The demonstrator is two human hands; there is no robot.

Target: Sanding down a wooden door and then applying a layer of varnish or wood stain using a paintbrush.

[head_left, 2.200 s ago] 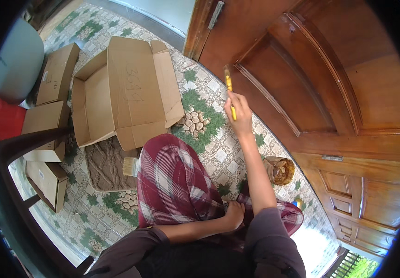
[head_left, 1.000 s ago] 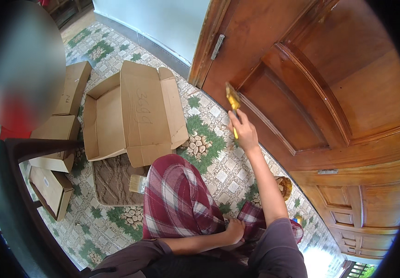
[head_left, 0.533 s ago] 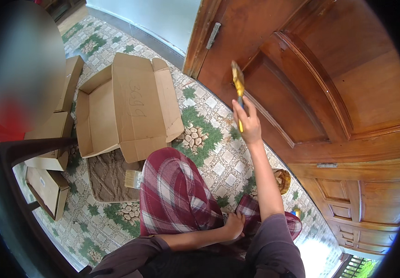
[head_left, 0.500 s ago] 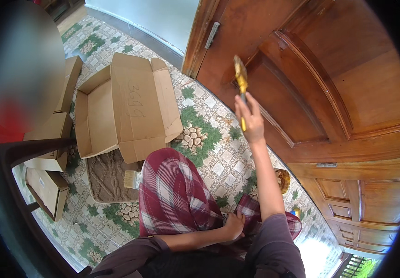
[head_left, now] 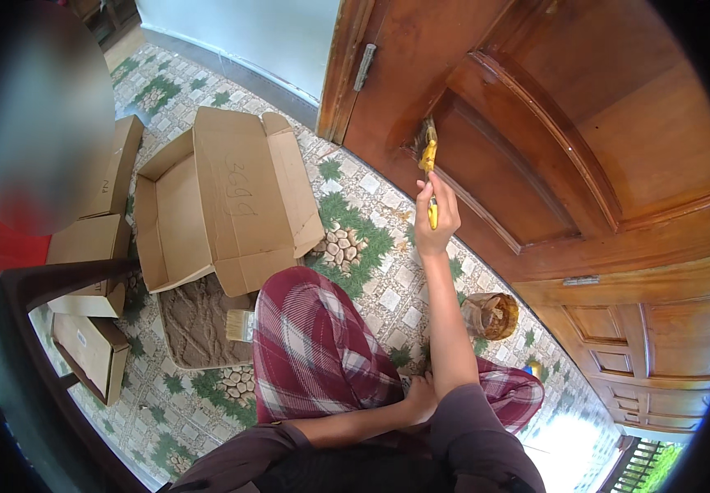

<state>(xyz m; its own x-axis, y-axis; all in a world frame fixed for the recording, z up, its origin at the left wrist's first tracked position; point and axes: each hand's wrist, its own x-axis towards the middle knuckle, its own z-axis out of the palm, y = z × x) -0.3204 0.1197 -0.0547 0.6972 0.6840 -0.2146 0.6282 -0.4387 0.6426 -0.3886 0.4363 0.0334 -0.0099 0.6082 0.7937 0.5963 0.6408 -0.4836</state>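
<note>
A paintbrush (head_left: 429, 156) with a yellow-and-dark handle is gripped in my right hand (head_left: 437, 220), fingers closed around the handle. Its bristles meet the reddish-brown wooden door (head_left: 486, 263) near the corner of a recessed panel (head_left: 503, 172). My left hand (head_left: 422, 396) rests low at my lap, against the maroon plaid cloth (head_left: 314, 345) over my legs. My right arm covers part of that hand, so its fingers are mostly hidden. Beside my right forearm, a clear tub (head_left: 491, 316) stained with brown liquid stands on the floor.
An opened cardboard box (head_left: 244, 189) lies front left, beside a brown textured mat (head_left: 203, 324). A second, wide brush (head_left: 240, 325) is over the mat's edge. More boxes (head_left: 88, 345) and a dark chair frame (head_left: 22, 283) stand at the left. A metal hinge (head_left: 364, 67) edges the door.
My right hand and the brush have come slightly lower and left in view, with the bristles now at the panel corner. The tub shows more fully. My right forearm now covers more of my left hand.
</note>
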